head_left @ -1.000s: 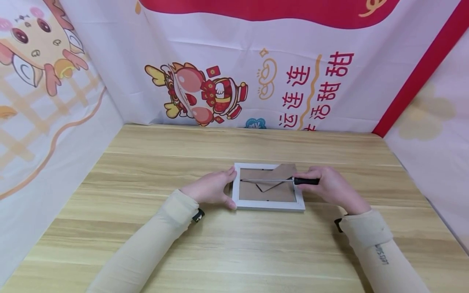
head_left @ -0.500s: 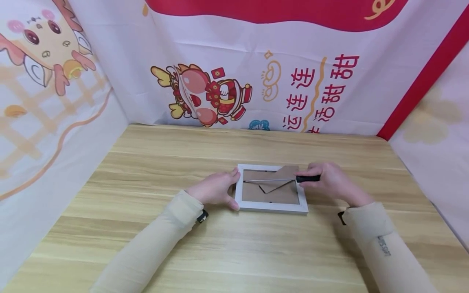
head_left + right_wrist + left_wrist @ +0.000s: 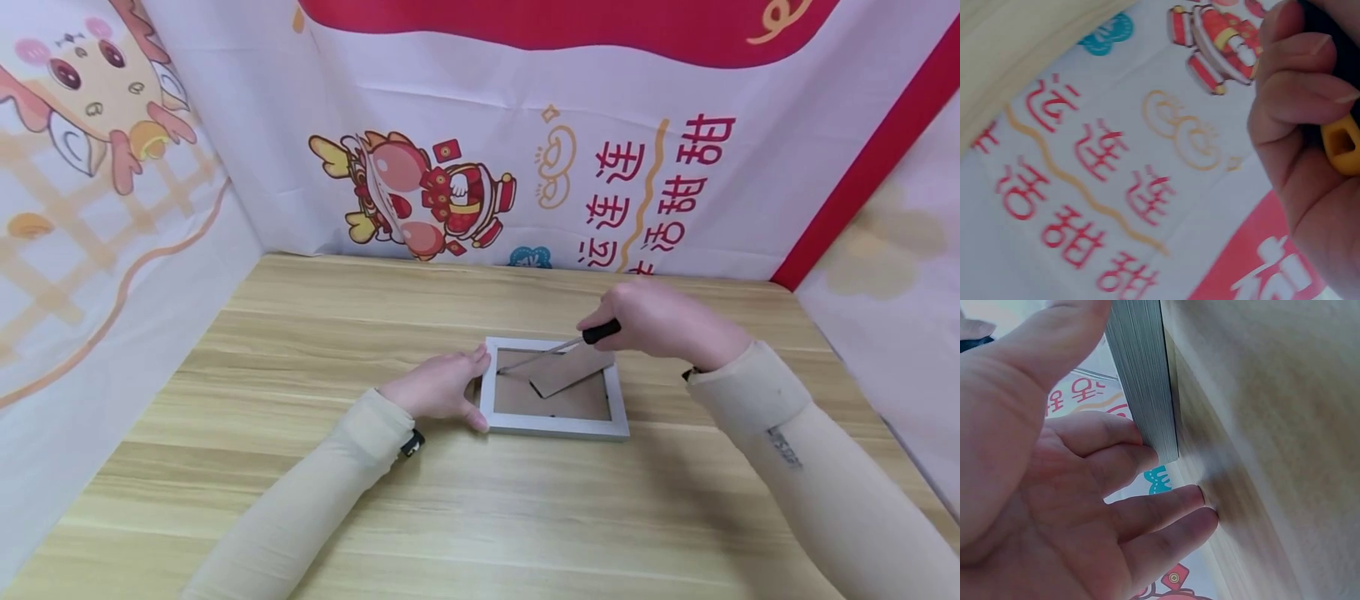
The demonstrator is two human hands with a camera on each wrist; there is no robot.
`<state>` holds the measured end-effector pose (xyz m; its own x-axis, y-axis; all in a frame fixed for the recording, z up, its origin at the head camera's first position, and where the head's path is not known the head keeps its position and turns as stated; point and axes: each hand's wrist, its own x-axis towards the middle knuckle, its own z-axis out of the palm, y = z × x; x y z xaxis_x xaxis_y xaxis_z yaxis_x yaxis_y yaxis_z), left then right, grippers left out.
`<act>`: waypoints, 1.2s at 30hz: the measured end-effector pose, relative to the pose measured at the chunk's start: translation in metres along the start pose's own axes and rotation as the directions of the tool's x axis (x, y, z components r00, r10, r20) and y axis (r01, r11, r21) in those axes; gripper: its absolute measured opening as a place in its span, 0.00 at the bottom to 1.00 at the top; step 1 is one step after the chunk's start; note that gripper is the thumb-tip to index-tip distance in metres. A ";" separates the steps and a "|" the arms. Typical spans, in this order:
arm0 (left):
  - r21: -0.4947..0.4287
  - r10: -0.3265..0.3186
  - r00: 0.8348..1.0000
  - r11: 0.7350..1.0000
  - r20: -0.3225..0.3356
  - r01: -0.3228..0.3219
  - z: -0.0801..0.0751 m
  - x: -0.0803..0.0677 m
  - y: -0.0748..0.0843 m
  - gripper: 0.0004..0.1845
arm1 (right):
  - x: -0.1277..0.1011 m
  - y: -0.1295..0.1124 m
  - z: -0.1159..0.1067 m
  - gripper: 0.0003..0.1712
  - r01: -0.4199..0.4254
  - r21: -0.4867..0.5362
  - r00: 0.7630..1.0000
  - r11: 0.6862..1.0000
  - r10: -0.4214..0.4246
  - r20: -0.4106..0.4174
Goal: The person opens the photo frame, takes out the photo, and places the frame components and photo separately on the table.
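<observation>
A white picture frame [image 3: 552,426] lies face down on the wooden table [image 3: 300,375], its brown backing board [image 3: 570,400] showing with a flap raised. My left hand [image 3: 438,387] holds the frame's left edge, thumb at the near corner and fingers at the far corner; the left wrist view shows that edge of the frame [image 3: 1144,381] between thumb and fingers. My right hand [image 3: 652,321] grips a screwdriver [image 3: 558,347] by its black handle, raised above the frame's far right corner. The shaft slants down to the left, with its tip at the backing near the far left. The right wrist view shows the screwdriver's yellow end [image 3: 1342,145].
Printed cloth walls [image 3: 525,150] with cartoon figures and red characters close in the table at the back and both sides. The red band [image 3: 855,158] marks the right rear corner.
My right hand has lifted and moved away from me, tilting the screwdriver from lying flat across the frame to slanting down toward the left. The left hand kept its hold.
</observation>
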<state>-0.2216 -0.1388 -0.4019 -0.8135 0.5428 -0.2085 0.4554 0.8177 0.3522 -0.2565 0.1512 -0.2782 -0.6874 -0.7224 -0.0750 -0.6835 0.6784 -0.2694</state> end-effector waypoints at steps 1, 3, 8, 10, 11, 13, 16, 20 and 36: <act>-0.002 0.001 1.000 1.000 0.000 -0.001 0.000 0.000 0.000 0.59 | 0.002 -0.004 -0.003 0.20 -0.001 -0.019 1.000 1.000 0.001 0.009; -0.003 0.004 1.000 1.000 -0.001 -0.004 0.000 0.000 0.000 0.59 | 0.007 -0.012 -0.009 0.20 -0.014 -0.061 0.999 0.998 0.016 0.030; -0.011 0.003 1.000 1.000 -0.005 -0.003 0.000 -0.001 0.000 0.59 | 0.016 -0.029 -0.021 0.18 -0.026 -0.140 0.996 0.990 0.037 0.080; -0.015 0.000 1.000 1.000 -0.005 -0.001 0.000 -0.001 0.000 0.59 | 0.020 -0.036 -0.024 0.14 -0.006 -0.178 0.996 0.984 0.022 0.090; -0.018 -0.001 1.000 1.000 -0.006 0.001 -0.001 -0.001 0.000 0.59 | 0.022 -0.039 -0.026 0.11 0.005 -0.192 0.996 0.981 0.012 0.091; -0.022 -0.001 1.000 1.000 -0.008 0.001 -0.001 -0.001 0.000 0.59 | 0.025 -0.046 -0.029 0.08 0.036 -0.237 0.995 0.971 -0.013 0.095; -0.033 -0.005 1.000 0.999 -0.008 0.005 -0.001 0.000 0.000 0.59 | 0.030 -0.056 -0.032 0.06 0.052 -0.280 0.994 0.959 -0.022 0.109; -0.047 -0.011 1.000 0.999 -0.010 0.011 0.000 0.000 0.000 0.59 | 0.033 -0.061 -0.035 0.07 0.035 -0.301 0.991 0.953 0.005 0.130; 0.004 -0.005 1.000 1.000 -0.005 0.005 -0.001 -0.003 0.002 0.59 | -0.022 0.020 0.014 0.11 0.074 -0.141 0.988 0.987 -0.092 -0.127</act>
<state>-0.2191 -0.1391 -0.3997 -0.8177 0.5377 -0.2055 0.4525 0.8211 0.3478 -0.2513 0.1790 -0.2958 -0.6468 -0.7592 0.0724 -0.7605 0.6350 -0.1359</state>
